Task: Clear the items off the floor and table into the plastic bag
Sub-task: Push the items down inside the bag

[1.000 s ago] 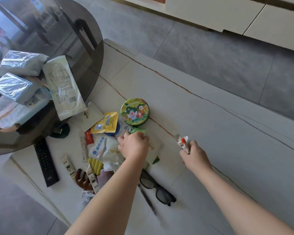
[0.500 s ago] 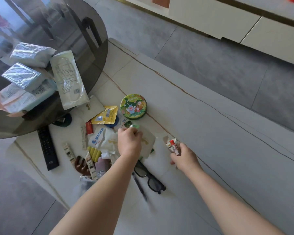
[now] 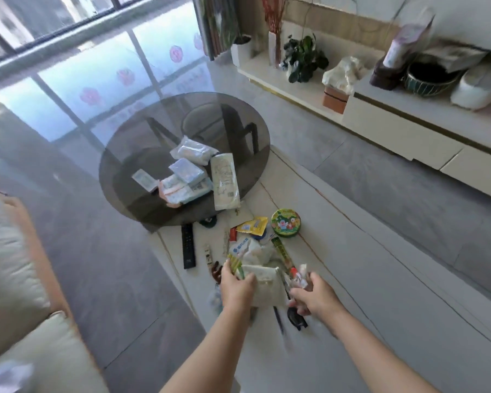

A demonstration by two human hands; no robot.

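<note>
My left hand (image 3: 236, 285) grips the left edge of a pale cream, crinkled plastic bag (image 3: 267, 287), held just above the white marble-look table (image 3: 380, 293). My right hand (image 3: 313, 295) curls round its other edge, also pinching a small red-and-white tube (image 3: 295, 275) (blurred, so I can't read it). Beyond the bag lie a long green stick packet (image 3: 281, 252), a yellow foil sachet (image 3: 252, 224) and a round green tin (image 3: 285, 223). A black remote (image 3: 188, 245) lies left, black-framed glasses (image 3: 295, 319) under my right hand. White packets (image 3: 193, 150) sit on the round smoked-glass table (image 3: 142, 143).
</note>
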